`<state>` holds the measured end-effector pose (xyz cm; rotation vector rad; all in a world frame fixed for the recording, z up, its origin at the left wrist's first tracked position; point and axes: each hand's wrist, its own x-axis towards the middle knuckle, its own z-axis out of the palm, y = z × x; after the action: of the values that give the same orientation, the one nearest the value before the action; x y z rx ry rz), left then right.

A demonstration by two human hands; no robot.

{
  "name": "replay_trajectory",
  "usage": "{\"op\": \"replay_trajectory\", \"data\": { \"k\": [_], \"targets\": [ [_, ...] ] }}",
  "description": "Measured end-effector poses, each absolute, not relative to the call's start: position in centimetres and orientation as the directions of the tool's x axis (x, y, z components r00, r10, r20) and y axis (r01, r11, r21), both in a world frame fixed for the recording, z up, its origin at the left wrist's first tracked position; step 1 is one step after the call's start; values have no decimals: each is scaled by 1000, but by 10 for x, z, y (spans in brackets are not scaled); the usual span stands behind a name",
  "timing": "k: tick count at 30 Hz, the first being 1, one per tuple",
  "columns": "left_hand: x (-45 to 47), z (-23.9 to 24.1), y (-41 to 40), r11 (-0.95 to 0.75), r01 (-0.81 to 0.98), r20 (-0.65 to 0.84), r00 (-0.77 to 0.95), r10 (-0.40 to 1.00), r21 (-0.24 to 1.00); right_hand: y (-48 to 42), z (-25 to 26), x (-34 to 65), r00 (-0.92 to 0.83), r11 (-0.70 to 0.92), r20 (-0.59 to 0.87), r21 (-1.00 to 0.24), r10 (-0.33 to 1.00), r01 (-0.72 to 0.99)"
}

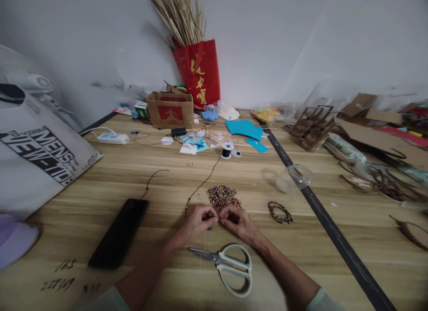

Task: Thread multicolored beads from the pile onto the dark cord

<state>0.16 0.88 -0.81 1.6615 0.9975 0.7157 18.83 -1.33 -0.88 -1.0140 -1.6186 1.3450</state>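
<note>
My left hand [202,220] is closed in a pinch at the table's middle, on the thin black cord [204,180]. A few coloured beads [187,204] are strung on the cord beside that hand, and it runs back to a black spool [227,150]. Fingertips almost touching it, my right hand [238,221] pinches what looks like a tiny reddish bead. Just beyond both hands lies a loose heap of multicoloured beads [222,196]. A small dark piece shows under the left fingers, too small to identify. Scissors with pale handles [236,267] lie nearer me.
To the right rests a beaded bracelet [280,212], with a clear plastic container [294,179] behind it. A black phone [118,234] lies on the left. Blue sheets [244,129], a cardboard box [170,110] and a red bag [200,72] stand farther back.
</note>
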Motion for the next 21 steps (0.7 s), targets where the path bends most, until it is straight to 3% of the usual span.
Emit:
{"op": "replay_trajectory", "data": {
  "k": [21],
  "targets": [
    [1, -8, 9, -128, 252, -10, 483, 876, 959, -13, -6, 189, -367, 123, 79, -987, 927, 100]
  ]
}}
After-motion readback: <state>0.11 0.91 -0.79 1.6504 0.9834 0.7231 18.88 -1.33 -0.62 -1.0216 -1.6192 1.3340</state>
